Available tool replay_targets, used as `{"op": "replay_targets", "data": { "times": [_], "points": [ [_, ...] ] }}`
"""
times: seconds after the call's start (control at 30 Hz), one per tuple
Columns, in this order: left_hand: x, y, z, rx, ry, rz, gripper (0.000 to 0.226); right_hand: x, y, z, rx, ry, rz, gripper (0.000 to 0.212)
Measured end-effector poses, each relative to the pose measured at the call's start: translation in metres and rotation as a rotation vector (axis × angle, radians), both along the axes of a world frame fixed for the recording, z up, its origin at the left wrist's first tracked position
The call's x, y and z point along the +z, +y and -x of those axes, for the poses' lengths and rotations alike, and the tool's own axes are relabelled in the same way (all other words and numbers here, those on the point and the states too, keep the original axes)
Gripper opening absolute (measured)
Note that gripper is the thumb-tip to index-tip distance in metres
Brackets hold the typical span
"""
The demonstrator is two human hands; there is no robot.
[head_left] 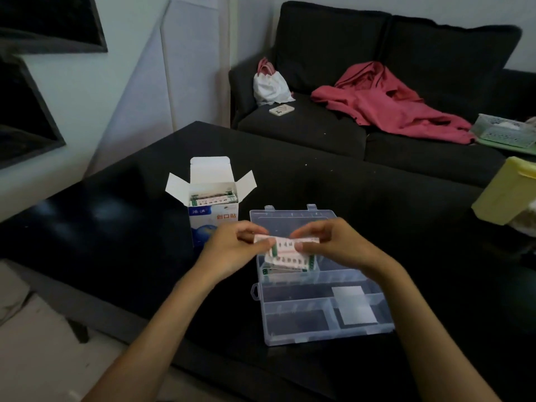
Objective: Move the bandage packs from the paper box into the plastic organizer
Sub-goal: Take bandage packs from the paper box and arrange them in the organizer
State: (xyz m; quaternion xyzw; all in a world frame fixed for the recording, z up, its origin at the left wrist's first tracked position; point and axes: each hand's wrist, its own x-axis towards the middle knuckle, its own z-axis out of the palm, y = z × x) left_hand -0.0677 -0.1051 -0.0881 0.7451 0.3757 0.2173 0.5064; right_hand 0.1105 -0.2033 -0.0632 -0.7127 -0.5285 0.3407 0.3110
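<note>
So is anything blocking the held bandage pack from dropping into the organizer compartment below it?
Nothing visible does. Both hands, left hand and right hand, hold the bandage pack right above the plastic organizer, whose lid is open; that compartment already holds packs but has room.

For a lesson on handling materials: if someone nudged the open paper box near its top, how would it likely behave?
The paper box stands upright and taller than wide, so it may tip rather than slide. Thin card with few packs showing inside suggests it is light. Its open flaps would probably bend if pushed.
</note>
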Motion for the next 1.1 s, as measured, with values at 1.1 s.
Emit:
{"op": "replay_targets", "data": {
  "times": [1.1],
  "points": [
    [-0.007, 0.001, 0.0, -0.068, 0.39, -0.462, 0.021, -0.031, 0.018, 0.011, -0.08, -0.514, 0.11, 0.015]
  ]
}}
